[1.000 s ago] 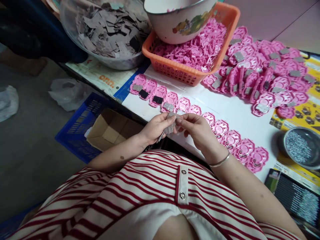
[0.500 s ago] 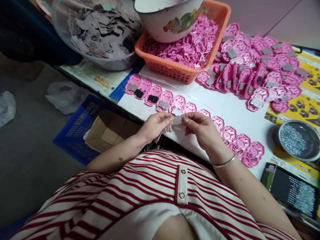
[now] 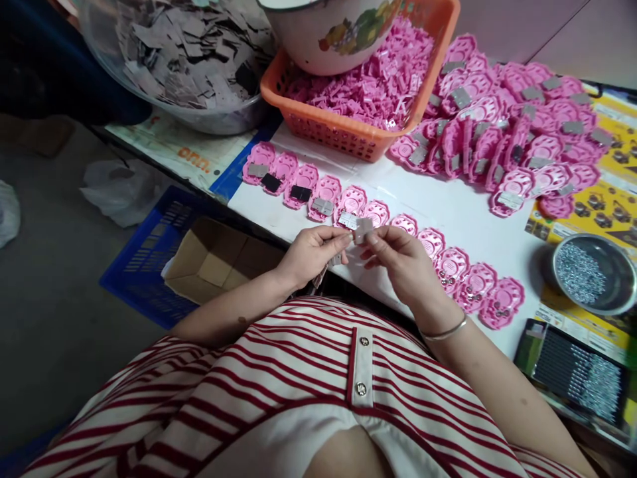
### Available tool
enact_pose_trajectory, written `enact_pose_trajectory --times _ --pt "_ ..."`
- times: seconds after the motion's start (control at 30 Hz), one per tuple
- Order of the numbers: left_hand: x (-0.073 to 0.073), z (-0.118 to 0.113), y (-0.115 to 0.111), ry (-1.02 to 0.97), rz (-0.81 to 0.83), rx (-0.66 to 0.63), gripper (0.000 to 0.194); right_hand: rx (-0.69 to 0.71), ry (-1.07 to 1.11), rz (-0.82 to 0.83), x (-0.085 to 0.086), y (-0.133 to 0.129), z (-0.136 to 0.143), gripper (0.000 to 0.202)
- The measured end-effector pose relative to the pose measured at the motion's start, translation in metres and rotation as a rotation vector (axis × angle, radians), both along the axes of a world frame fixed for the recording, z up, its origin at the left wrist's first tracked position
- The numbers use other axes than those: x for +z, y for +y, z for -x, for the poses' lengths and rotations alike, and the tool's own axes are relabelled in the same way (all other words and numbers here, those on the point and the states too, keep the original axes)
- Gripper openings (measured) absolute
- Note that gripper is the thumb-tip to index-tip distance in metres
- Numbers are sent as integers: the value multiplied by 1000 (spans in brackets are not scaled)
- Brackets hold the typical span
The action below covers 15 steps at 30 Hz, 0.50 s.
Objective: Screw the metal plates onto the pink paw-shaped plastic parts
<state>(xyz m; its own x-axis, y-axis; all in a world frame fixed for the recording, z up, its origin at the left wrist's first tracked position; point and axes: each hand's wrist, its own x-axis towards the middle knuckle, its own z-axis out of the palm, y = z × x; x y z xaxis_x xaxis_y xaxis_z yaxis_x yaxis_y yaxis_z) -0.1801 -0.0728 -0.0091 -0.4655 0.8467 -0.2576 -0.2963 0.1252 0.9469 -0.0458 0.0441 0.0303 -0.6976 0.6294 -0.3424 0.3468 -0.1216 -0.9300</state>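
My right hand [image 3: 398, 259] pinches a small flat grey plate [image 3: 363, 230] between thumb and fingertips, over the table's front edge. Close beside it, my left hand [image 3: 317, 254] is closed on several similar grey plates [image 3: 321, 274], which stick out below its fingers. Behind both hands runs a slanting row of pink plastic casings [image 3: 352, 199]. The casings on the left carry a grey or black plate [image 3: 301, 193] across their lower part. At the right end, the casings [image 3: 502, 303] show small metal bits and no plate. My fingers partly hide the middle of the row.
At the back are a clear bowl of plates [image 3: 209, 123], an orange basket [image 3: 333, 136] of pink parts with an enamel bowl [image 3: 318, 40] on it, and a heap of pink casings [image 3: 542, 133]. To the right stand a metal bowl of screws [image 3: 580, 275] and a black tray [image 3: 557, 358].
The grey plate between my hands has turned more upright and now sits in my right fingertips, a little apart from my left. The whole view has shifted slightly.
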Motion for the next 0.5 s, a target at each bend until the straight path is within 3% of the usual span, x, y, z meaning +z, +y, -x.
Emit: enact_pose_trajectory --times 0.1,0.23,0.33,0.5 --pt "3 0 -2 -152 43 14 38 -53 -100 -81 7 22 -6 48" --pt "7 2 -4 -291 94 36 36 28 -405 -257 7 47 -4 37" --pt "7 3 -4 -323 87 36 35 62 -428 -321 0 55 2 30" --pt "7 3 -2 -336 70 20 36 -55 -354 -487 1 49 4 28"
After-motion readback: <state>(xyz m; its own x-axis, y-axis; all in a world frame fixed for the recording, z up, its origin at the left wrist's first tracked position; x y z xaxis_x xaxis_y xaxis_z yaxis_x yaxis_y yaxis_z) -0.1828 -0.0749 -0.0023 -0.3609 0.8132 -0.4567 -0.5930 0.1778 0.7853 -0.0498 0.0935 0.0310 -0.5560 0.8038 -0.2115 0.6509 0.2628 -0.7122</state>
